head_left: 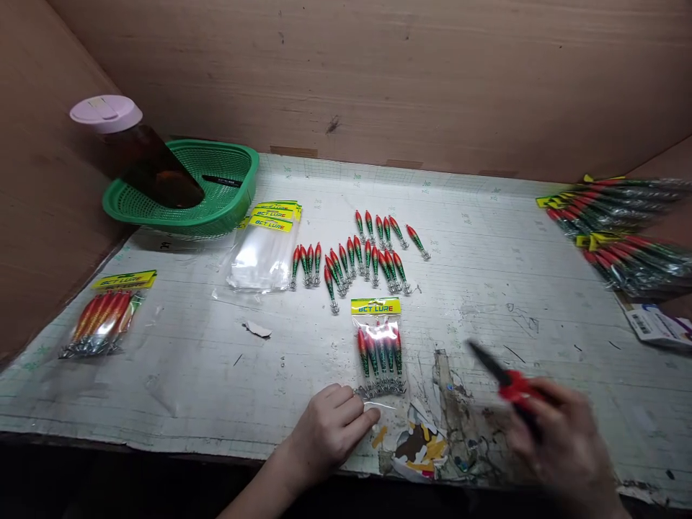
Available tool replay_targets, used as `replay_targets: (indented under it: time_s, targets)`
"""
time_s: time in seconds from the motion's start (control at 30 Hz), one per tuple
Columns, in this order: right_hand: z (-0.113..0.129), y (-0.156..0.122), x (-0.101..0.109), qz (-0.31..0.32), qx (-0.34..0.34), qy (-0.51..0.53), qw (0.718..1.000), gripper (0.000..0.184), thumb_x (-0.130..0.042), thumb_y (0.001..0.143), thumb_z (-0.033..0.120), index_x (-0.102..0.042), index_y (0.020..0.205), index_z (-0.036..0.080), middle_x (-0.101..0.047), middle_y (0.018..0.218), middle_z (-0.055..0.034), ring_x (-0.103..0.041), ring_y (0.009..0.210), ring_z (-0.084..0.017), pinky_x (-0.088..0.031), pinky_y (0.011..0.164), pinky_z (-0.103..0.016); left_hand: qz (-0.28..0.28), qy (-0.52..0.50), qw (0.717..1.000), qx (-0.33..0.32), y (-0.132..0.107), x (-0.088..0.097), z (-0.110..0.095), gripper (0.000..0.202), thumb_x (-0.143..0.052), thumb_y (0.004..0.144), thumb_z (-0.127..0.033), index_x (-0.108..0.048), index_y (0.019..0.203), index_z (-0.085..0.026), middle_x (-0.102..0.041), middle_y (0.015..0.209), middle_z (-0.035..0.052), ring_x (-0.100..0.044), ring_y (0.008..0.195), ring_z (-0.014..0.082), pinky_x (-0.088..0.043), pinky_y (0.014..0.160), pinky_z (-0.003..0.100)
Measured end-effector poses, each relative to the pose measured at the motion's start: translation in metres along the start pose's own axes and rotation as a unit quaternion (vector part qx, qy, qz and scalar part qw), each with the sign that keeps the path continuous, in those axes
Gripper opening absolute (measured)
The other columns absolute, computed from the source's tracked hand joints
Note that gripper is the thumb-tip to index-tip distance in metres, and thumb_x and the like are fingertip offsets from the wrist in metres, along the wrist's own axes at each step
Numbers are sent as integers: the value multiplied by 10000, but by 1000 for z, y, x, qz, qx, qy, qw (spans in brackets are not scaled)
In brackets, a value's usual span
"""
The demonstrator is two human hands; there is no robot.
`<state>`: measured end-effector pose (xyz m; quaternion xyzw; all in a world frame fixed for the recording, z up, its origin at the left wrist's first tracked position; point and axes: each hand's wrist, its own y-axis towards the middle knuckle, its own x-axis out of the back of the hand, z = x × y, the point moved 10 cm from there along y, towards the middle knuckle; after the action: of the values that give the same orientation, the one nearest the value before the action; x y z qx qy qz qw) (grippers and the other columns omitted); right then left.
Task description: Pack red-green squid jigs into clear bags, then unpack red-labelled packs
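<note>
A clear packet of red-and-green lures (379, 347) with a yellow header lies in front of me on the worn table (303, 375). My left hand (331, 427) rests on the table with curled fingers, its fingertips on the packet's bottom edge. My right hand (565, 443) is blurred by motion and grips a red-and-black tool (508, 382), which points up-left toward the packet. Several loose lures (357, 256) lie in rows beyond the packet. A stack of empty bags (267, 245) with yellow headers sits left of them.
A green basket (227, 189) stands at the back left, with a brown bottle with a pink lid (138, 155) leaning in it. A filled packet (105, 317) lies at the left edge. Stacked filled packets (616, 223) sit at the far right. Cardboard walls surround the table.
</note>
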<state>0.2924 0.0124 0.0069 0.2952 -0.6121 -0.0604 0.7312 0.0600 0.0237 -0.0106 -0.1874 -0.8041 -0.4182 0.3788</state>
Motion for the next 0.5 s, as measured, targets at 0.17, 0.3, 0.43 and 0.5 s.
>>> replay_targets:
  time_s: [0.17,0.3,0.43,0.5]
  targets:
    - [86,15,-31,70,138,105,982,150,-479,788,41,-543,818,174,-559,991,-136,-557,869,-230,-508,662,-342,-6,15,1000,8,-2,-1,4,164,-474,901,-86,-628,936,-131,-489,524,-33,-412,479,121,-294,433,262]
    - [85,17,-41,76,146,99,981,134,-480,795,45,-537,790,167,-562,968,-147,-550,850,-228,-527,645,-351,-8,18,1000,11,-2,-2,4,175,-469,903,-82,-632,937,-139,-497,518,-34,-419,472,121,-288,427,262]
    - [81,20,-39,74,151,99,981,159,-463,795,40,-539,814,178,-573,957,-130,-558,842,-217,-536,654,-351,-2,23,1000,17,-4,-5,5,152,-491,897,-94,-630,932,-143,-500,522,-35,-420,475,118,-300,430,257]
    - [83,22,-39,75,153,96,981,164,-458,797,39,-539,803,182,-577,949,-125,-561,844,-218,-530,644,-340,-1,26,999,20,-4,-5,5,140,-505,889,-97,-628,934,-144,-497,526,-37,-421,475,117,-302,429,255]
